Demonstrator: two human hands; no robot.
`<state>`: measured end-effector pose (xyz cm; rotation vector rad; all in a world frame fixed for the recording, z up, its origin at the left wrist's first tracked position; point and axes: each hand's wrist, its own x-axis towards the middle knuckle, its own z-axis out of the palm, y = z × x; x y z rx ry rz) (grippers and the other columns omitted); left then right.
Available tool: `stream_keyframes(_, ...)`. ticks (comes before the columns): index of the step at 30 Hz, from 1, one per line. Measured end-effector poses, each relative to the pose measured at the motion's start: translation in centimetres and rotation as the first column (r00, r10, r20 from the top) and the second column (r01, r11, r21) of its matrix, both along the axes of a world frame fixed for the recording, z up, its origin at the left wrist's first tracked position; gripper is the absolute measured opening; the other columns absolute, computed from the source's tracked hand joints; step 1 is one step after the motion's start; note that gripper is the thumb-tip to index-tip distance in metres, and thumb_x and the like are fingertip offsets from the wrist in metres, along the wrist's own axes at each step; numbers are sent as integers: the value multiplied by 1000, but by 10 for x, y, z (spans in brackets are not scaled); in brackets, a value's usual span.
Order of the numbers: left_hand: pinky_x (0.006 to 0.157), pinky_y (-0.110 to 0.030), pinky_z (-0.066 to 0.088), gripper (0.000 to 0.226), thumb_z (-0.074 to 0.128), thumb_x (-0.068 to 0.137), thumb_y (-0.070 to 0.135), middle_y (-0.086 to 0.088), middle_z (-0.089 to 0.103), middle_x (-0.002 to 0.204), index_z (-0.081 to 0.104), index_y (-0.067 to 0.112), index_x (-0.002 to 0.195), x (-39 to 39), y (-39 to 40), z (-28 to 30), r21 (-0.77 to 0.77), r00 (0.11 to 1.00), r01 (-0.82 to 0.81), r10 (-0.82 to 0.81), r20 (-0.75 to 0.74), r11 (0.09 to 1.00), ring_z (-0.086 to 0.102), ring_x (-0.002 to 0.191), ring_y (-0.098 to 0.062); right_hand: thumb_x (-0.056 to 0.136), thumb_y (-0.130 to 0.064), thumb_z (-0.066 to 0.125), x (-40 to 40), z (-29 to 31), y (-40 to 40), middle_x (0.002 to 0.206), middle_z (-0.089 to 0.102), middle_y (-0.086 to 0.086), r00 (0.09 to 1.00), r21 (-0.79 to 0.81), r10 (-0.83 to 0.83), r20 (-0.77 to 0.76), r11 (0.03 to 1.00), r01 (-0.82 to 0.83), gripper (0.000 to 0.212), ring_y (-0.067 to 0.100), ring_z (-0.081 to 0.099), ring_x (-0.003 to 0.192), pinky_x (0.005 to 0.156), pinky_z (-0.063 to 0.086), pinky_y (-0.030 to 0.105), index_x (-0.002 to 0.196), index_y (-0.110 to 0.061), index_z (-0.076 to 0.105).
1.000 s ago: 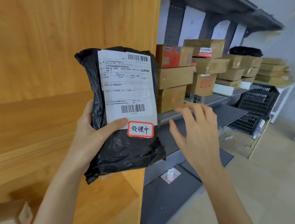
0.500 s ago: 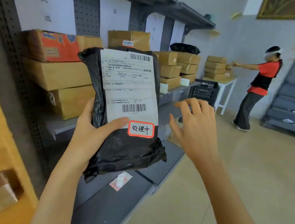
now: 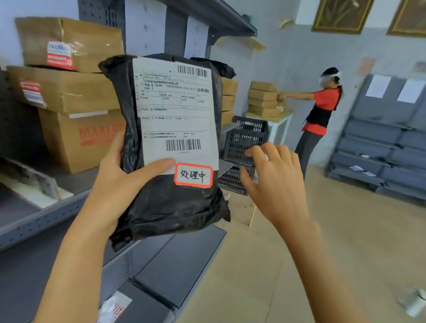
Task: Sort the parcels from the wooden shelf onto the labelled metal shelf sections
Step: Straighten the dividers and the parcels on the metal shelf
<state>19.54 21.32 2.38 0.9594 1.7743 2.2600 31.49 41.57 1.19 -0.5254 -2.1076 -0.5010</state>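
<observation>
- The hands are working unevenly: the left hand is gripping the black parcel by its lower left edge, thumb lying across the front just under the white shipping label, while the right hand is hanging in the air just to the right of the parcel, fingers spread and loosely bent, holding nothing.
- The parcel is standing upright in front of the left hand, above the lower tier of the metal shelf, with its red-bordered sticker facing the camera.
- The bag is looking soft and slick (a one-sided grip low on it), so it is probably at risk of folding over or sliding out of the left hand if the right one is not supporting it.
- The sticker is deciding the section; the paper signs beyond the left hand are too blurred to read, so a wrong section is a likely mistake.
- The cardboard boxes stacked to the left of the left hand are filling that bay, and pushing the parcel in there is liable to knock them.
</observation>
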Motion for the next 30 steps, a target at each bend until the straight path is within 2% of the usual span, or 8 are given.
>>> stream_keyframes(4,74,-13,47,57,77,67,22,30,66,101,53,45,112,-41,74,10,5,1000,15,-15,0,1000,62,92,12,79,-22,72,-29,11,71,84,61,10,1000,-12,-27,-7,1000,27,21,32,56,78,70,44,38,91,-7,64)
stream_keyframes(9,70,-14,50,64,78,68,21,24,67,108,54,36,125,-75,156,1,-8,999,7,-7,37,1000,65,95,4,81,-23,68,-59,3,153,83,60,8,1000,-53,-7,-15,999,6,19,31,55,78,71,44,39,91,-7,63)
stream_keyframes(14,57,-4,48,52,76,72,16,28,65,98,53,41,112,-101,232,-14,-48,996,-77,80,51,996,62,80,15,82,-23,64,-95,-11,239,83,60,8,999,-95,31,-10,995,-31,18,31,56,78,71,43,39,90,-7,63)
stream_keyframes(17,60,-5,47,48,76,74,16,31,65,92,53,43,105,-111,273,-17,-64,985,-164,167,46,984,62,79,16,83,-24,65,-120,-16,291,85,61,9,996,-106,84,6,991,-83,20,32,57,80,73,45,41,93,-7,64)
stream_keyframes(21,73,-19,48,45,76,72,17,28,68,93,56,44,102,-122,327,-12,-36,950,-299,301,84,954,65,87,7,81,-24,69,-154,-8,358,85,62,9,975,-102,223,6,970,-221,20,32,58,80,72,45,40,92,-8,65)
stream_keyframes(26,80,-28,50,56,77,67,21,21,68,104,56,39,116,-130,383,1,-16,887,-442,440,138,897,66,95,-3,78,-20,71,-203,11,429,79,60,11,915,-41,401,-40,915,-402,19,33,57,74,67,46,38,86,-6,62)
stream_keyframes(30,91,-38,49,83,82,57,32,15,67,117,50,34,133,-145,401,6,-33,824,-545,542,165,838,65,105,-11,76,-19,74,-249,14,459,78,59,12,854,-52,514,-75,854,-518,20,33,56,73,64,43,37,87,-6,63)
